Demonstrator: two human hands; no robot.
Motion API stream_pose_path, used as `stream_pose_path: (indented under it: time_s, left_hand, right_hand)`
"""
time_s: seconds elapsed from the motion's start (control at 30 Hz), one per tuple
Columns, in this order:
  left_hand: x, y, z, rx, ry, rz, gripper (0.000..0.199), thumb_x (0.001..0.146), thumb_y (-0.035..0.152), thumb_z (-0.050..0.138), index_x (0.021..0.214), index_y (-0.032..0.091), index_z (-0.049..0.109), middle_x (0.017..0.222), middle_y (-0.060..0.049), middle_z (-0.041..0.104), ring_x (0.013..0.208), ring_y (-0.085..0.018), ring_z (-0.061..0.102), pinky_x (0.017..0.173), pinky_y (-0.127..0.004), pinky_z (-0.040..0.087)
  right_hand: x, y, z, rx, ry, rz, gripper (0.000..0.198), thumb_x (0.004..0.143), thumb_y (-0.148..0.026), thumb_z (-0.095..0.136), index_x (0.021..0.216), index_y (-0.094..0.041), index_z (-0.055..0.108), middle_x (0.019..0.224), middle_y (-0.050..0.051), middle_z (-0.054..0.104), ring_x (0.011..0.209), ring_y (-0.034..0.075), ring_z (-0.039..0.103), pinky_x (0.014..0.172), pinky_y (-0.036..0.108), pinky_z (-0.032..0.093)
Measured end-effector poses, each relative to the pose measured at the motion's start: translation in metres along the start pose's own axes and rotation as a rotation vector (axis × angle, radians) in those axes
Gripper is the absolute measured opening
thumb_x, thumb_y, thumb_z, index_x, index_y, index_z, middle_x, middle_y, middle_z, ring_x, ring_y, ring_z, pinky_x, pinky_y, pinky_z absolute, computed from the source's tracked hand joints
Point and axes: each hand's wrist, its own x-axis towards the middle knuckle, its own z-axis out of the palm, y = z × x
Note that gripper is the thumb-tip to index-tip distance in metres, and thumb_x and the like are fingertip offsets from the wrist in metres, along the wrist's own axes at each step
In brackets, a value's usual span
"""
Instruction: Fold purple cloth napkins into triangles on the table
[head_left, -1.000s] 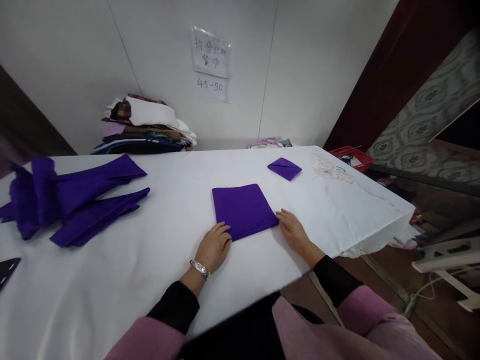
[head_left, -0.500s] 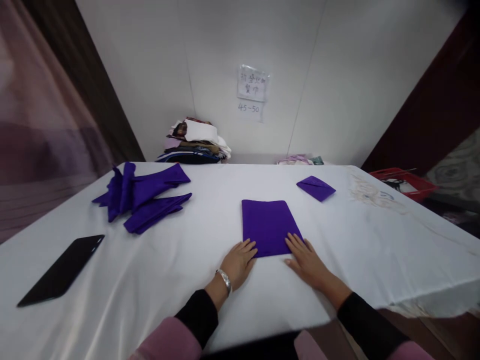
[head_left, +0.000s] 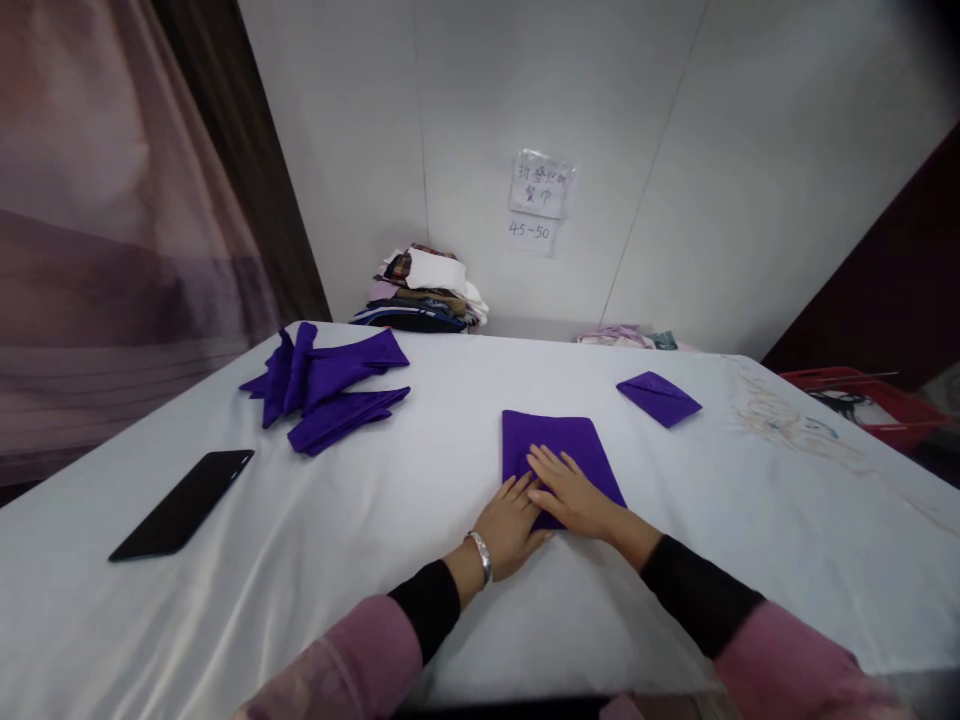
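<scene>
A purple cloth napkin (head_left: 592,460), folded to a rough square, lies flat on the white tablecloth in front of me. My left hand (head_left: 511,527) rests on its near left corner, fingers stretched out, a silver bracelet at the wrist. Flat on the middle of the napkin lies my right hand (head_left: 571,493), its fingers extended and its thumb side touching or overlapping the left fingertips. Both hands are open and grip nothing. Farther back to the right sits a smaller purple napkin (head_left: 660,398) folded into a pointed shape.
Several loose purple napkins (head_left: 337,375) are heaped at the back left. A black tablet-like slab (head_left: 184,505) lies at the left. Behind the table stand a pile of folded clothes (head_left: 424,290) and, at the right, a red basket (head_left: 900,430). A handwritten sign (head_left: 541,185) hangs on the wall.
My right hand has slid left from the napkin's near right corner to its middle, beside the left hand. The left fingers reach slightly farther onto the cloth. The camera view has shifted.
</scene>
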Motion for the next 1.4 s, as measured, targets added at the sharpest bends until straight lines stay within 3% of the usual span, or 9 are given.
stream_pose_path:
  time_s: [0.17,0.37,0.5,0.8,1.03,1.17,1.27,1.4]
  left_hand:
    - [0.000,-0.005,0.007,-0.025,-0.054,-0.009,0.074,0.081,0.063,0.038,0.136,0.015,0.033,0.138,-0.013,0.040,0.130,-0.029,0.028,0.109,-0.048,0.014]
    - [-0.002,-0.008,0.014,-0.070,-0.122,-0.037,0.087,0.077,0.073,0.028,0.139,0.011,0.029,0.145,-0.016,0.027,0.135,-0.030,0.015,0.110,-0.047,0.011]
    - [-0.001,-0.008,0.015,-0.083,-0.161,-0.047,0.091,0.075,0.075,0.027,0.140,0.011,0.026,0.148,-0.015,0.019,0.137,-0.030,0.006,0.110,-0.047,0.007]
    - [-0.002,-0.007,0.010,-0.114,-0.191,-0.059,0.090,0.076,0.073,0.031,0.141,0.012,0.023,0.148,-0.013,0.015,0.137,-0.030,0.005,0.111,-0.048,0.009]
    - [-0.001,-0.006,0.009,-0.125,-0.204,-0.078,0.094,0.073,0.076,0.031,0.142,0.013,0.023,0.148,-0.014,0.015,0.137,-0.031,0.006,0.111,-0.048,0.008]
    - [-0.001,-0.009,0.012,-0.096,-0.179,-0.054,0.092,0.073,0.075,0.033,0.141,0.014,0.023,0.148,-0.013,0.017,0.137,-0.030,0.007,0.111,-0.049,0.009]
    - [-0.001,-0.012,0.018,-0.068,-0.155,-0.037,0.089,0.075,0.073,0.034,0.141,0.015,0.024,0.149,-0.013,0.017,0.137,-0.030,0.007,0.110,-0.049,0.009]
    - [-0.001,-0.015,0.022,-0.060,-0.131,-0.027,0.086,0.076,0.072,0.033,0.141,0.016,0.026,0.148,-0.013,0.020,0.137,-0.030,0.009,0.110,-0.049,0.011]
  right_hand:
    - [0.072,-0.004,0.019,-0.050,-0.078,-0.076,0.067,0.090,-0.056,0.023,0.142,-0.014,0.022,0.149,0.011,0.016,0.137,0.023,0.007,0.110,0.044,0.005]
    - [0.116,0.012,0.032,-0.076,-0.132,-0.069,0.070,0.089,-0.060,0.016,0.143,-0.015,0.019,0.150,0.010,0.010,0.138,0.023,0.003,0.109,0.045,0.003]
    - [0.149,0.026,0.037,-0.125,-0.112,0.009,0.071,0.087,-0.062,0.015,0.143,-0.018,0.018,0.151,0.008,0.007,0.138,0.023,0.001,0.108,0.048,0.000]
    - [0.215,0.050,0.044,-0.132,-0.056,0.179,0.067,0.087,-0.063,0.015,0.143,-0.025,0.017,0.151,0.006,0.007,0.137,0.025,0.002,0.106,0.052,0.003]
    - [0.227,0.053,0.041,-0.049,-0.001,0.265,0.070,0.086,-0.063,0.015,0.143,-0.022,0.015,0.151,0.006,0.009,0.137,0.023,0.003,0.107,0.051,0.000]
    - [0.221,0.049,0.024,0.058,0.024,0.320,0.064,0.089,-0.057,0.010,0.143,-0.022,0.014,0.149,0.006,0.016,0.136,0.020,0.013,0.108,0.048,0.005]
    - [0.191,0.044,0.015,0.051,0.073,0.325,0.063,0.091,-0.054,0.007,0.144,-0.021,0.010,0.150,0.004,0.014,0.137,0.017,0.009,0.109,0.043,0.005]
    - [0.127,0.032,0.020,-0.020,0.076,0.175,0.066,0.090,-0.057,0.016,0.142,-0.018,0.020,0.149,0.007,0.017,0.138,0.020,0.006,0.109,0.045,0.003]
